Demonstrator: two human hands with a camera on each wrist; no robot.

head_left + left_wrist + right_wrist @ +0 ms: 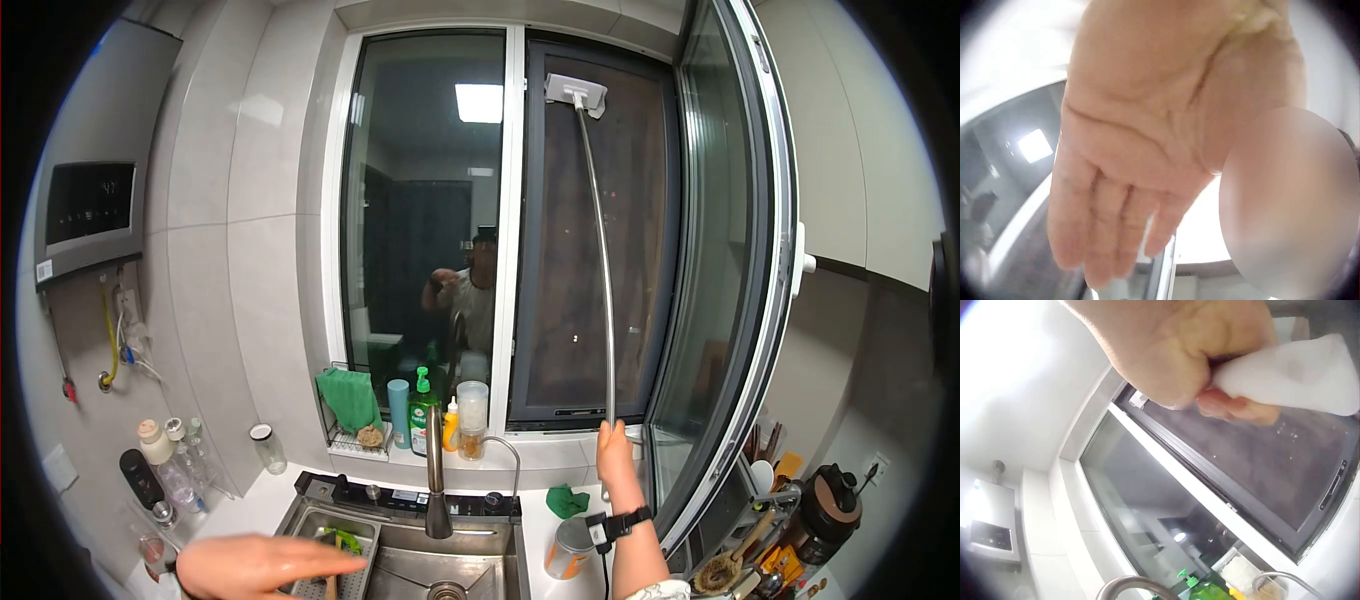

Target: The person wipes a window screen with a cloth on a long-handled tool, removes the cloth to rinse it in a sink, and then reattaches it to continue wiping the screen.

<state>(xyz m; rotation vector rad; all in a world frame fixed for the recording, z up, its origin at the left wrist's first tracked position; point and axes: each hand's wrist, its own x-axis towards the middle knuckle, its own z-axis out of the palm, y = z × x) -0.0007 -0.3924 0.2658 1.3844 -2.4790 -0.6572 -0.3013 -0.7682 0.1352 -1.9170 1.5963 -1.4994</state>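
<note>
My right hand [617, 465] grips the lower part of a long-handled flat mop [604, 260], its metal pole rising steeply. The white mop head [577, 93], with a pale cloth on it, lies against the top left of the dark window screen [610, 230]. In the right wrist view, the fingers curl round the handle and its white end [1291, 374] sticks out of the hand. My left hand [265, 565] is held over the left side of the sink, fingers straight. Its palm [1141, 125] shows bare in the left wrist view.
An opened window sash [715, 240] stands close on the right. Below are the sink [500, 565] and tall faucet [435, 470]. A green soap bottle [422, 415] and other containers line the sill. A can [568, 550] stands beside my right wrist, glass bottles [180, 480] at left.
</note>
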